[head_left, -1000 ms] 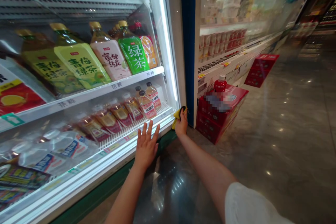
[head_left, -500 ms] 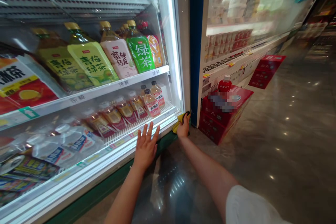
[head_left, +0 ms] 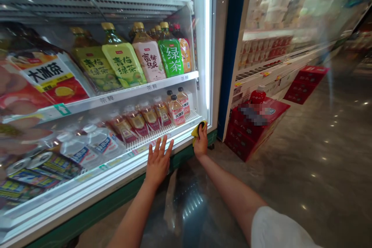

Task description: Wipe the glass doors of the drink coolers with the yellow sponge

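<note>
My right hand (head_left: 200, 142) is closed on a yellow and black cloth (head_left: 196, 131), which lies against the lower right corner of the white cooler frame (head_left: 177, 144). Fingers spread, my left hand (head_left: 158, 162) rests at the bottom edge of the cooler's glass, left of the cloth, and holds nothing. Behind the glass, small bottles (head_left: 176, 111) stand on the bottom rack just above my left hand. Large tea bottles, among them a green one (head_left: 171, 57), lean on the shelf above.
Red stacked boxes (head_left: 247, 135) with a red bottle (head_left: 258, 95) on top stand on the floor to the right. More red boxes (head_left: 305, 84) sit farther back beside an open chilled shelf (head_left: 261, 68). A green base strip (head_left: 110, 205) runs under the cooler.
The view has turned left, so the cooler's contents appear farther right. The cloth in my right hand has moved slightly up the frame's corner. My left hand stays spread near the bottom edge.
</note>
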A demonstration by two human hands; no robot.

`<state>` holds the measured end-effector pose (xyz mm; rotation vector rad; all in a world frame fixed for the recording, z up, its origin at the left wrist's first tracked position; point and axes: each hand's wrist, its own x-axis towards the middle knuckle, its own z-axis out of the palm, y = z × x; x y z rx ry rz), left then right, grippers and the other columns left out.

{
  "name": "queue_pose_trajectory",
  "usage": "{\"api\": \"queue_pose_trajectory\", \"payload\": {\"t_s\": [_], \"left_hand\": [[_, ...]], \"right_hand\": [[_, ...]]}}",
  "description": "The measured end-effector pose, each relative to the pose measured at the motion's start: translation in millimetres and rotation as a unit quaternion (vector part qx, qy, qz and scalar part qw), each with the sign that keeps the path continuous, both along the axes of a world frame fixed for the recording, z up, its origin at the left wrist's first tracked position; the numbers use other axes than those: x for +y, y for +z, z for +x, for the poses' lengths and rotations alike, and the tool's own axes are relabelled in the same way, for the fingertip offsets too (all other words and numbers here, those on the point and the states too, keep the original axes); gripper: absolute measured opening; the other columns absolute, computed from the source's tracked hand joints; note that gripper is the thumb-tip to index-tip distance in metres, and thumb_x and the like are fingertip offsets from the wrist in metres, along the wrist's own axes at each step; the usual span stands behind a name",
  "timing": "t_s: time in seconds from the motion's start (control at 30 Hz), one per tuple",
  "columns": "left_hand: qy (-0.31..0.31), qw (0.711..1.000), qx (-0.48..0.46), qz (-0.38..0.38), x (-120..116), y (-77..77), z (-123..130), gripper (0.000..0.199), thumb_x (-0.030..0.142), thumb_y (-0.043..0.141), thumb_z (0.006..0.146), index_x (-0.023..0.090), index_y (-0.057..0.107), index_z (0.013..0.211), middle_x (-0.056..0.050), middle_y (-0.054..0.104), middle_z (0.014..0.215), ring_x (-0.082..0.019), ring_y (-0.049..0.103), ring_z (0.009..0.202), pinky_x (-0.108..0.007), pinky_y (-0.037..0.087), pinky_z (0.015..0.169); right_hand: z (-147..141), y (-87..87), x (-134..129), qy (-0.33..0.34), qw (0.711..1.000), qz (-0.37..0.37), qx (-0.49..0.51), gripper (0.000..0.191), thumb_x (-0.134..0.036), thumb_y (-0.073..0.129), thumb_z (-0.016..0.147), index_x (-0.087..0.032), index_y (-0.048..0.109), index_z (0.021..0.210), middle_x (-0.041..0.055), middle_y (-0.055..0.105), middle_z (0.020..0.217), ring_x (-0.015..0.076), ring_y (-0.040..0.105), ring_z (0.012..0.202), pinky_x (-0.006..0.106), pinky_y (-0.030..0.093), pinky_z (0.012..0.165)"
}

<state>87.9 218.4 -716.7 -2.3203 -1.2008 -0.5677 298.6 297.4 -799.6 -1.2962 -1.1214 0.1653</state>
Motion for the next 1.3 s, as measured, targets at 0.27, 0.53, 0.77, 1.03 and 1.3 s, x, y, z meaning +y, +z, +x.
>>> {"api": "queue_pose_trajectory", "payload": {"t_s": [0.27,0.53,0.77,1.03,1.3], "left_hand": [[-0.003,1.0,-0.005,-0.01,-6.8,-1.0,-20.9,0.099,0.01,0.059,0.085,0.035,0.004,0.163,-0.005,0.01,0.17,-0.028,0.01,0.157,-0.057,0.004,0.129],[-0.002,1.0,-0.017,0.006,-10.4,-5.9,-39.7,0.097,0.005,0.055,0.085,0.036,0.005,0.163,-0.004,0.013,0.17,-0.026,0.009,0.157,-0.057,0.003,0.129],[0.018,1.0,-0.004,0.003,-17.4,-7.6,-59.3,0.095,0.011,0.059,0.087,0.034,0.006,0.163,-0.005,0.016,0.17,-0.027,0.008,0.158,-0.057,0.001,0.129],[0.045,0.999,0.006,0.027,-30.6,-19.0,-88.6,0.094,0.008,0.058,0.086,0.032,0.009,0.163,-0.007,0.021,0.168,-0.025,0.004,0.158,-0.057,-0.007,0.127],[0.067,0.997,0.031,0.021,-45.4,-24.1,-110.7,0.094,0.005,0.057,0.084,0.031,0.011,0.163,-0.007,0.023,0.168,-0.023,0.005,0.159,-0.056,-0.006,0.128]], "right_hand": [[-38.8,16.6,-15.1,0.071,0.99,0.029,-0.116,0.082,0.002,0.039,0.083,-0.028,0.035,0.16,0.0002,0.013,0.173,0.0253,0.002,0.16,0.054,0.019,0.129],[-21.6,10.1,-11.5,0.048,0.994,0.014,-0.094,0.079,0.002,0.034,0.085,-0.024,0.034,0.16,0.0021,0.012,0.173,0.0243,-0.001,0.159,0.057,0.02,0.128],[-63.5,18.9,-27.1,0.118,0.968,0.055,-0.214,0.064,-0.002,0.044,0.091,-0.031,0.056,0.146,-0.0002,0.034,0.167,0.0251,0.009,0.16,0.056,0.022,0.128],[-29.5,8.5,-20.9,0.127,0.946,0.112,-0.276,0.053,-0.004,0.044,0.095,-0.03,0.066,0.136,0.0019,0.044,0.161,0.0254,0.014,0.159,0.057,0.029,0.126],[-65.5,7.7,-35.7,0.125,0.87,0.185,-0.44,0.046,-0.005,0.052,0.095,-0.028,0.067,0.133,0.0047,0.047,0.159,0.0264,0.023,0.157,0.057,0.031,0.125]]}}
